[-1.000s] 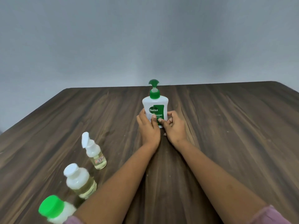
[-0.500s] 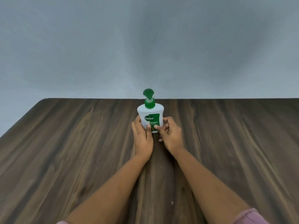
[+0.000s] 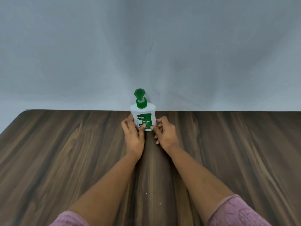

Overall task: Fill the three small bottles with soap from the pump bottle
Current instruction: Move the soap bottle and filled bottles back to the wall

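Note:
A white pump bottle (image 3: 143,115) with a green pump head and a green label stands upright near the far edge of the dark wooden table (image 3: 65,152). My left hand (image 3: 133,136) grips its left side, thumb on the label. My right hand (image 3: 164,132) holds its right side, with the thumb and forefinger on the bottle's lower edge. None of the three small bottles is in view.
A plain grey wall rises right behind the table's far edge. The table's rounded far left corner (image 3: 24,111) shows at the left. Pink sleeves (image 3: 234,211) cover my upper arms at the bottom of the frame.
The view has tilted up, so the three small bottles at the lower left have dropped out of sight. Both hands still hold the pump bottle, which now sits nearer the far edge.

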A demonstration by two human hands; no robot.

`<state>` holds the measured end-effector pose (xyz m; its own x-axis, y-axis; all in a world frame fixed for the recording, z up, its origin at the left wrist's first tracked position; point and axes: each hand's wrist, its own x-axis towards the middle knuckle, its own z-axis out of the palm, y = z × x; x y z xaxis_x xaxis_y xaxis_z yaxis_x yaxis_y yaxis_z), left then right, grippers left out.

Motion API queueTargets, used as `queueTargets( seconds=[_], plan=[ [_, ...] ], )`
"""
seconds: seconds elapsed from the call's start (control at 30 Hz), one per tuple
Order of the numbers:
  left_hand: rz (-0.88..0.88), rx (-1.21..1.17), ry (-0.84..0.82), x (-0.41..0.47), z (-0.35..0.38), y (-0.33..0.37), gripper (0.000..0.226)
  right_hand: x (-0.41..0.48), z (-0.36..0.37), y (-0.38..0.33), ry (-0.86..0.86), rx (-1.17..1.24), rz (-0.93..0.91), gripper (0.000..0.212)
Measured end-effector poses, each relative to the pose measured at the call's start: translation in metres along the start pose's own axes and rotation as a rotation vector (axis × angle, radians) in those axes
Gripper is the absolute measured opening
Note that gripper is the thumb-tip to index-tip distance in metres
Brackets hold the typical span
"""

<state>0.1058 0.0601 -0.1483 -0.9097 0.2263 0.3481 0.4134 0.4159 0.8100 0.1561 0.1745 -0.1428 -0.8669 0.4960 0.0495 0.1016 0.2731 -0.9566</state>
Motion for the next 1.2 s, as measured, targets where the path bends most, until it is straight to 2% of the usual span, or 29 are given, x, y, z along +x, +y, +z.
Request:
queueTargets(
  seconds=[0.17, 0.43, 0.63, 0.73, 0.97, 1.2],
  plan=[
    [0.012, 0.048, -0.049, 0.029, 0.006, -0.005, 0.049, 0.027, 0.003, -0.002, 0.006, -0.06, 0.008, 0.011],
    [-0.059, -0.031, 0.027, 0.056, 0.016, -0.012, 0.042, 0.059, 0.007, -0.001, 0.022, -0.085, 0.04, 0.011],
    [-0.088, -0.055, 0.037, 0.058, 0.018, -0.014, 0.047, 0.063, 0.007, 0.001, 0.041, -0.118, 0.017, 0.013],
    [-0.143, -0.082, 0.039, 0.057, 0.017, -0.015, 0.056, 0.059, 0.006, 0.0, 0.075, -0.118, 0.023, 0.022],
    [-0.219, -0.058, -0.065, 0.017, -0.002, -0.007, 0.064, 0.001, 0.006, 0.001, 0.117, -0.146, 0.01, 0.023],
    [-0.171, -0.044, -0.092, -0.103, -0.051, 0.011, 0.05, -0.116, 0.02, -0.003, 0.053, -0.212, -0.03, 0.019]
  ],
)
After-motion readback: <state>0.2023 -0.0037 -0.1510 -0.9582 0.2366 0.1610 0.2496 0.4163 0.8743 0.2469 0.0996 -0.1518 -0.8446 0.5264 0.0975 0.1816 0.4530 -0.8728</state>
